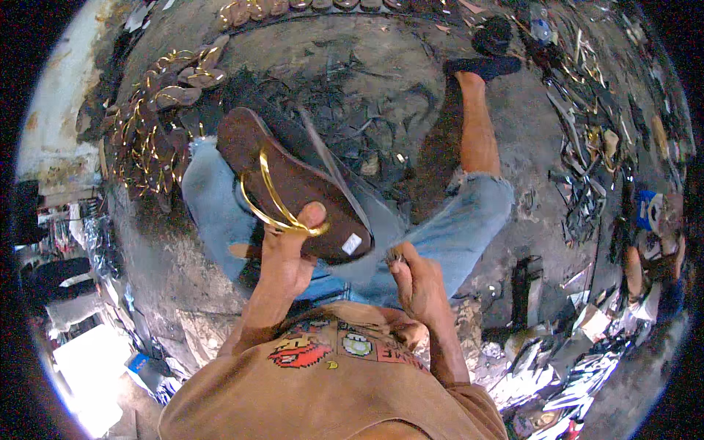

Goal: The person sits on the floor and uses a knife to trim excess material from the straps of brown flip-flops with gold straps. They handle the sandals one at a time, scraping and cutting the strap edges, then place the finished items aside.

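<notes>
My left hand [292,253] grips a brown sandal [315,192] near its heel end, thumb on top of the footbed. Two shiny gold straps [270,192] arch across the sandal, and a small white label [352,243] sits near its heel. To the right of the heel, my right hand [422,284] is closed, with something small and dark at its fingertips that I cannot make out. A blurred greyish strip [323,150] runs alongside the sandal's right edge; whether it joins the sandal or the right hand is unclear.
Many gold-strapped sandals [158,121] are heaped on the floor at the left. A row of sandals [308,9] lines the far edge. Dark scraps [352,139] lie between my outstretched legs. Shiny strips [579,147] are strewn at the right, beyond my right leg [477,125].
</notes>
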A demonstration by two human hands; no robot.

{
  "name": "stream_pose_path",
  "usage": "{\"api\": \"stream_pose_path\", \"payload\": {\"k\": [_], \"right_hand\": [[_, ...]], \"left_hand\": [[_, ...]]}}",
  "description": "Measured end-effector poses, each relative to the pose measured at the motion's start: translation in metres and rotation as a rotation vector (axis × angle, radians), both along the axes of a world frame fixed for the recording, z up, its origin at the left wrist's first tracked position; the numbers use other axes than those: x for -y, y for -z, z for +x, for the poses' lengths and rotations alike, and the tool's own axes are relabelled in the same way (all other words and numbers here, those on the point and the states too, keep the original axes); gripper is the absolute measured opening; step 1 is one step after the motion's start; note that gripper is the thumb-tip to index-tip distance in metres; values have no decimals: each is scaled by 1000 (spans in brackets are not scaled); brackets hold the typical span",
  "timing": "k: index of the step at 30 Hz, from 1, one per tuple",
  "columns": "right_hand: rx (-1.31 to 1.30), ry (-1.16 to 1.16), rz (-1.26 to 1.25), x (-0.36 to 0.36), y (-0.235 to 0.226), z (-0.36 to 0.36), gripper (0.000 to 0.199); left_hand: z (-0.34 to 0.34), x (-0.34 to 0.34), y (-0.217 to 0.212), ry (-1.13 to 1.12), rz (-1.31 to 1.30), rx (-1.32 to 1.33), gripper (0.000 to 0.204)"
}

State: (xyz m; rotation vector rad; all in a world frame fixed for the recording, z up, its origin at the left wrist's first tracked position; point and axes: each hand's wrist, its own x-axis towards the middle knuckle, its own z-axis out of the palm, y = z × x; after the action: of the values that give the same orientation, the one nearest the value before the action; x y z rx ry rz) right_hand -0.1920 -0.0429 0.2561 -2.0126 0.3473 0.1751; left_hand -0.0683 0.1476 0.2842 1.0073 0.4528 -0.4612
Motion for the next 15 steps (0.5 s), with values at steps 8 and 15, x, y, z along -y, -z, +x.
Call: {"api": "stream_pose_path", "payload": {"k": [8,15], "right_hand": [[43,-192,-14,-36,2,52,57],[-135,-165,128,-21,-16,-5,40]], "left_hand": [[-1,-32,5,25,19,-69,42],[7,-34,-25,0,11,-57,44]]}}
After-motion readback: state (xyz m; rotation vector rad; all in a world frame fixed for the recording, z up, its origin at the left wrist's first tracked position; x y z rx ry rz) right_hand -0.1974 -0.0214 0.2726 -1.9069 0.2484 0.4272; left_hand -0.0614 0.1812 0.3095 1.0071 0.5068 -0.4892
